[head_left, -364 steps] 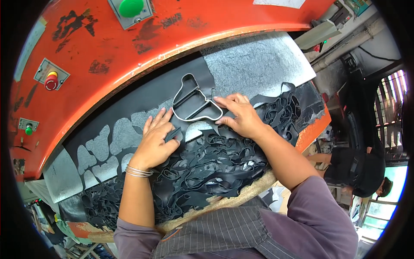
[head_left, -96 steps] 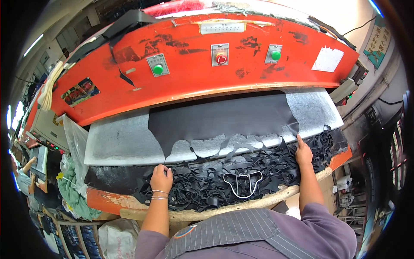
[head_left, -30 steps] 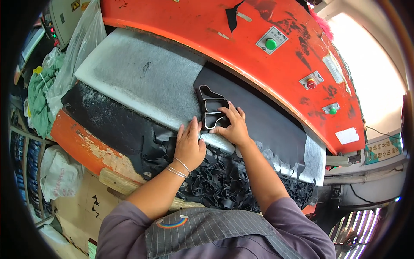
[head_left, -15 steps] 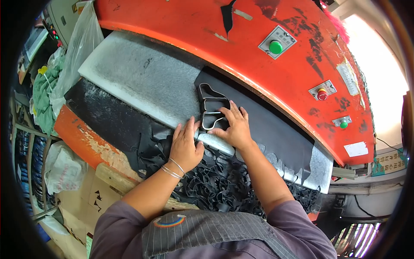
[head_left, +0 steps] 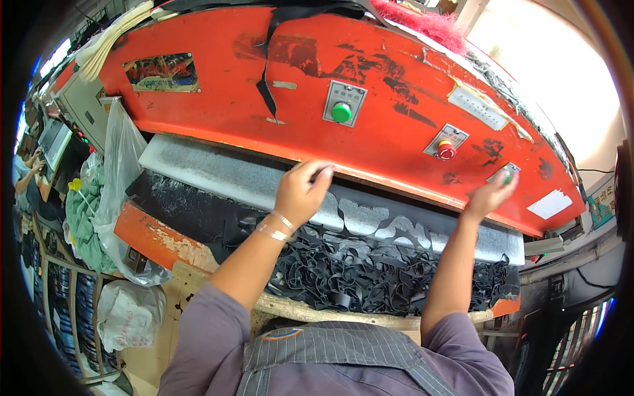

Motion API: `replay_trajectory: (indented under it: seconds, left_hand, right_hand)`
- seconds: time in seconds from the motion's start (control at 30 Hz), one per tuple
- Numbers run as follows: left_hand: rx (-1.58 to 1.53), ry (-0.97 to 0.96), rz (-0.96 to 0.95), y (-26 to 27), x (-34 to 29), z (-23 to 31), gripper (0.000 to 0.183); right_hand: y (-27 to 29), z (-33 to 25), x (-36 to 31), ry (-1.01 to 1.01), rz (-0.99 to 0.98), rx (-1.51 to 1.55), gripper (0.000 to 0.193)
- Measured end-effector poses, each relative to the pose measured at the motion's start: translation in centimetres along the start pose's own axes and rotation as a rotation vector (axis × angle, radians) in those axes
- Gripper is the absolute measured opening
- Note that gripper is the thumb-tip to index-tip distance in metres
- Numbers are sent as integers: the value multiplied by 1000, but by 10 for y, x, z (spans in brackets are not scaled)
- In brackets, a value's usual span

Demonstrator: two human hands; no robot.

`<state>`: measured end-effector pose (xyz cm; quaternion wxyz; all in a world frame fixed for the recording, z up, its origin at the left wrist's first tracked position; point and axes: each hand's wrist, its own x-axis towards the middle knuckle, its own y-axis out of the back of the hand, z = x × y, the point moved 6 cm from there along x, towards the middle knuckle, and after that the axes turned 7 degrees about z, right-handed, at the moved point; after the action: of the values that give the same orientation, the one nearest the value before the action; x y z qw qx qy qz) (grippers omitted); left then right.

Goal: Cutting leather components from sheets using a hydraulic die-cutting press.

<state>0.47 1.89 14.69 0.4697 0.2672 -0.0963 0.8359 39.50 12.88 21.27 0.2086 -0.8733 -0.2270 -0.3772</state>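
Note:
My left hand is closed, its fingers curled beside the lower edge of the red machine head. A dark patch shows between thumb and fingers; whether it holds something I cannot make out. Off to the right, my right hand is open, with fingers reaching to a small green button on the machine's face. Beneath the head lies a pale cutting board with a black sheet on it, its near edge notched with cut-out shapes. The metal cutting die is hidden from view.
Tangled black scraps fill the space before the board, behind a wooden rail. A large green button and a red button sit on the machine. Clear plastic and a white bag are at left.
Both hands have left the metal die, which has gone out of sight. My left hand has curled closed near the machine head; my right has moved right to the small green button. The view has tilted up.

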Motion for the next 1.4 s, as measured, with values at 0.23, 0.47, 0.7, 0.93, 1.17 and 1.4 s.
replay_trajectory:
  seconds: [0.23,0.47,0.7,0.93,1.17,1.4]
  left_hand:
    - [443,-661,0,-30,42,78,21]
    - [435,-252,-357,19,-89,49,30]
    - [617,-50,-510,73,-232,14,27]
    - [688,-95,-306,74,-221,15,20]
    - [630,-28,-462,74,-194,13,22]
    - [553,-102,-353,43,-73,-12,20]
  right_hand:
    - [21,29,66,73,176,-430,70]
    - [96,-7,-75,-89,-658,-140,46]
    - [166,-167,-292,385,-1625,64,47]
    - [145,-163,-308,528,-1618,-222,35]
    - [112,-159,-291,323,-2177,-209,37]
    - [-104,-147,-268,37,-1519,-329,82]
